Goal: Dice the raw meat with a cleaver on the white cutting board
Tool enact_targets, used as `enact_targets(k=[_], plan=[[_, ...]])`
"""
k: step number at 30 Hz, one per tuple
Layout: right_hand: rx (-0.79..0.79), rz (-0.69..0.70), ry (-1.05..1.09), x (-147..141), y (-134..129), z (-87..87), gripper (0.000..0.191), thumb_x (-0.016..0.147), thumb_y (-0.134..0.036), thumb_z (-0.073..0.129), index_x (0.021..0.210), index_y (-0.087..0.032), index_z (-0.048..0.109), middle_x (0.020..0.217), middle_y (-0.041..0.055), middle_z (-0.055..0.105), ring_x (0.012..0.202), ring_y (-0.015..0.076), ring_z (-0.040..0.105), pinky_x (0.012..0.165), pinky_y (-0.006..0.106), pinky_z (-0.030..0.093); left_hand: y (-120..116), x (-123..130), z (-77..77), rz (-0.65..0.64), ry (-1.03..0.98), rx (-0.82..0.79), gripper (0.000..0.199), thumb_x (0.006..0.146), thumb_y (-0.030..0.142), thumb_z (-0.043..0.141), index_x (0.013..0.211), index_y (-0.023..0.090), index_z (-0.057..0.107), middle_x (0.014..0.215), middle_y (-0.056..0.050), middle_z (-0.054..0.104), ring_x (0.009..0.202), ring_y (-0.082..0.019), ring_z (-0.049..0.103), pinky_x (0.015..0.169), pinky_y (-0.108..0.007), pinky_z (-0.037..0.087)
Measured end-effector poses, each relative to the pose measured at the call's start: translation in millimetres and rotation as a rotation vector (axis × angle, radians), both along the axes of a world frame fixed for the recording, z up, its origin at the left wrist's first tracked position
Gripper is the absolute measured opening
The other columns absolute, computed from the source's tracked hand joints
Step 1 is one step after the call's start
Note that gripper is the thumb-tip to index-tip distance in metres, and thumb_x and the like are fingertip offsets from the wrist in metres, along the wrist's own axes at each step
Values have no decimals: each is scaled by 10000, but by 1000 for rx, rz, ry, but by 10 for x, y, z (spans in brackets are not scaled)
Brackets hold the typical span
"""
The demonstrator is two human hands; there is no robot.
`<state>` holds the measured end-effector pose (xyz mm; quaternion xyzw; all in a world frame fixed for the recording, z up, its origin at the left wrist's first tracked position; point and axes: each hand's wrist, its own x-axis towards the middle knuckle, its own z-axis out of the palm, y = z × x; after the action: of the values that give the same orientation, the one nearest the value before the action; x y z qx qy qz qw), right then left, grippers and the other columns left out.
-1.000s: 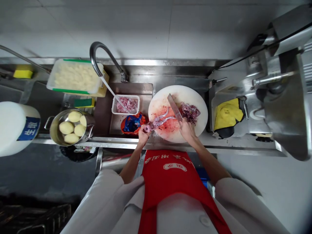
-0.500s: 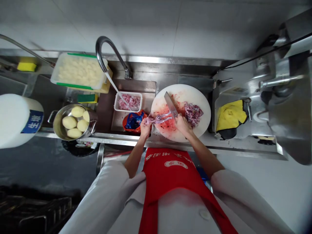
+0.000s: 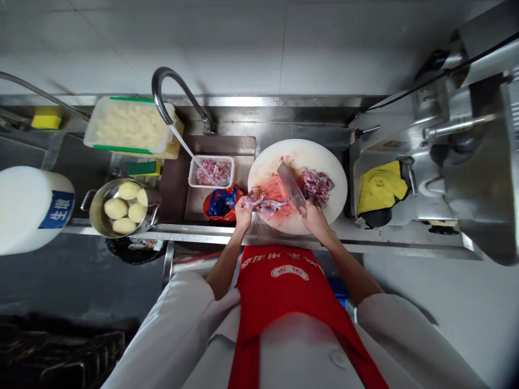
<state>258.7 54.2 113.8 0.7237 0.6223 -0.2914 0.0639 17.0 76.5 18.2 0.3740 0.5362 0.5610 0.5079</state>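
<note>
My left hand is closed around one end of a pale pink, long-limbed carcass that looks like a skinned frog. The frog's thin legs lie over the left front of a round white cutting board, which is stained red. My right hand grips the handle of a cleaver; its broad blade slants up and left across the board, just right of the frog. A pile of dark pinkish entrails rests on the board beyond the cleaver. The tips of my left fingers are partly hidden.
Water from a curved tap runs into a white basket of chopped pink meat in the sink. A red and blue plastic bag sits in front. Leftward stand a pot of peeled potatoes and a lidded tub. A yellow cloth lies right.
The cleaver has moved slightly right and away from the frog, its blade now tilted more flatly. The frog's legs have spread on the board. The view has shifted a little.
</note>
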Motion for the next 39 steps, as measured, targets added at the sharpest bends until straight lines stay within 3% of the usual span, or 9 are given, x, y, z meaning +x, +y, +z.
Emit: enact_targets(k=[6,12,19,22,26,28,30,34,39], plan=[[48,-29,-41,-361,75,18,366,1046,-299,310,1296,-104,492,1060,198,710,1014,263,674,845,311,467,-84,-20,12,13,19,-8,393,708,392,820,677,195,482,659,30,559,754,-142,646,770,-311,575],[-43,-17,18,-333,176,-284,311,1025,-275,389,1253,-122,535,1136,186,703,1062,246,672,857,287,462,139,-111,421,34,97,114,376,778,393,761,687,196,454,635,59,525,599,-87,550,666,-238,519],[-11,-144,-28,451,35,-378,337,1001,-293,450,1262,-102,545,1139,186,703,1099,271,652,843,287,455,269,764,779,-485,270,313,255,829,343,725,756,195,531,678,29,563,603,-115,523,601,-241,435],[-18,-203,-57,523,-83,-350,337,1005,-287,446,1265,-91,530,1125,196,699,1086,274,655,843,300,456,303,878,905,-351,182,327,269,878,362,678,760,200,497,698,21,579,622,-122,547,630,-253,454],[-4,-218,-45,409,-118,-281,294,1001,-239,443,1245,-103,535,1140,204,689,1079,270,664,846,306,454,496,479,1234,-16,178,377,253,836,330,729,849,204,510,783,27,593,726,-130,587,751,-269,486],[0,-208,-31,380,-108,-253,274,1000,-225,441,1227,-111,544,1138,201,689,1083,274,665,846,310,455,612,323,1290,-48,242,381,286,794,307,769,898,200,525,824,23,600,773,-140,595,802,-283,490],[1,-198,-18,385,-106,-236,265,1001,-222,439,1219,-114,547,1139,200,689,1086,277,665,840,313,457,667,312,1168,-211,349,357,293,784,297,772,946,197,549,852,5,617,800,-162,603,828,-305,488],[-3,-183,-17,428,-109,-230,273,1009,-232,429,1225,-104,538,1147,205,685,1092,277,661,841,315,454,602,457,559,-540,761,188,398,723,267,807,1047,191,589,920,-75,650,935,-275,608,915,-414,453],[-20,-178,-28,397,-93,-200,283,1010,-233,420,1233,-99,530,1152,212,682,1102,284,655,853,320,456,378,190,113,-580,1201,186,342,808,379,735,1053,174,614,1209,-201,589,1221,-407,458,1052,-576,300]])
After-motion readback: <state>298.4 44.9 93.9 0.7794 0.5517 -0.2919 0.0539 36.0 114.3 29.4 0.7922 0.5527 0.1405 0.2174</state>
